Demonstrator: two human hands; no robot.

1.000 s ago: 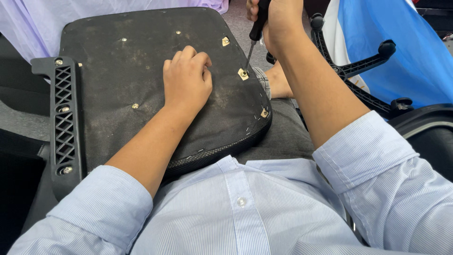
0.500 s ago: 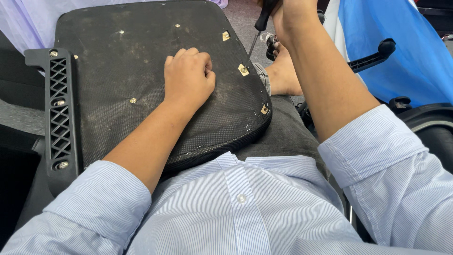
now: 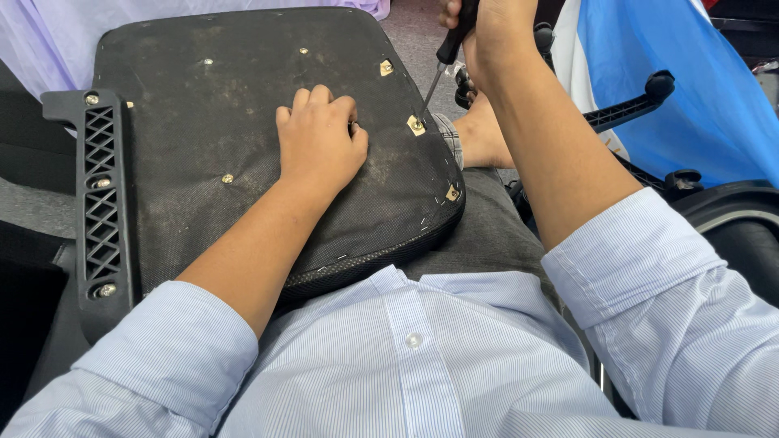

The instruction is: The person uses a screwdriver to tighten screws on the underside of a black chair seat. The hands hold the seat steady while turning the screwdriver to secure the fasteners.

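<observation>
right hand (image 3: 495, 36) fisted around a black-handled screwdriver (image 3: 445, 61), shaft angled down, tip on a brass fitting (image 3: 416, 125) near the seat's right edge. left hand (image 3: 319, 142) loosely curled, pressing flat on the upturned chair seat (image 3: 203, 122), holding nothing. seat lies across the lap: black, dusty, stapled fabric underside. three square brass fittings visible; one black lattice armrest bracket (image 3: 100, 195) at left.

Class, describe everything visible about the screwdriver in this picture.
The screwdriver has a dark handle and a thin metal shaft. It slants down and leftward, its tip on a brass-coloured fitting in the black seat base. The right hand grips the handle, whose top is hidden.
</observation>
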